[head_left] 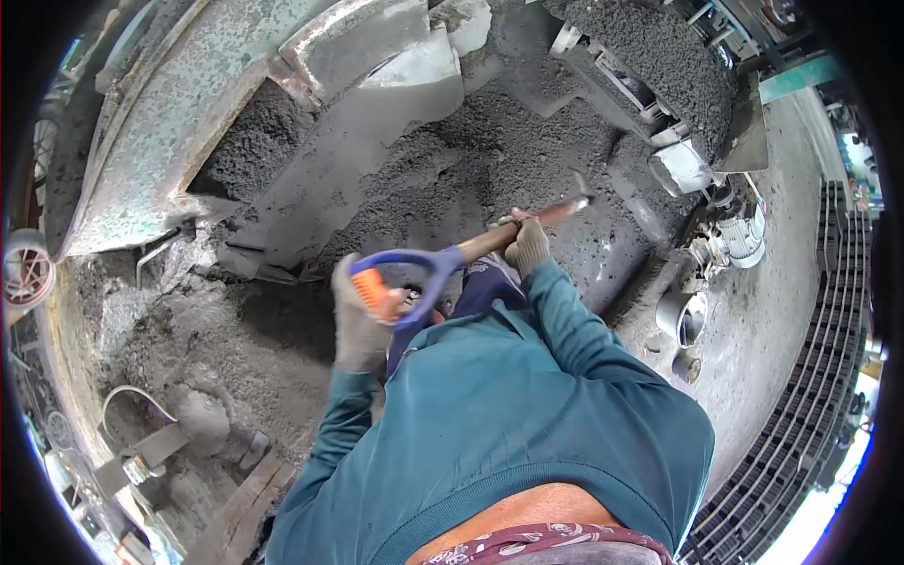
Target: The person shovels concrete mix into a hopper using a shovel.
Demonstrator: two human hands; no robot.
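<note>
A shovel with a blue D-shaped grip (441, 282) and a wooden shaft (486, 244) lies across the front of my body. My left hand (363, 306), in a pale knit glove, is closed round the orange part of the grip. Farther along, my right hand (527, 243), in a similar glove, wraps the shaft near its metal socket (565, 209). The shovel's blade end is blurred and points away to the right, over dark grey granular material (508, 155) on the floor.
A heap of dark grains (659, 66) fills a machine at the upper right. Below it sit a motor (741, 240) and a metal bucket (682, 316). A worn green metal chute (188, 113) stands at the left. Stacked dark blocks (833, 311) line the right side.
</note>
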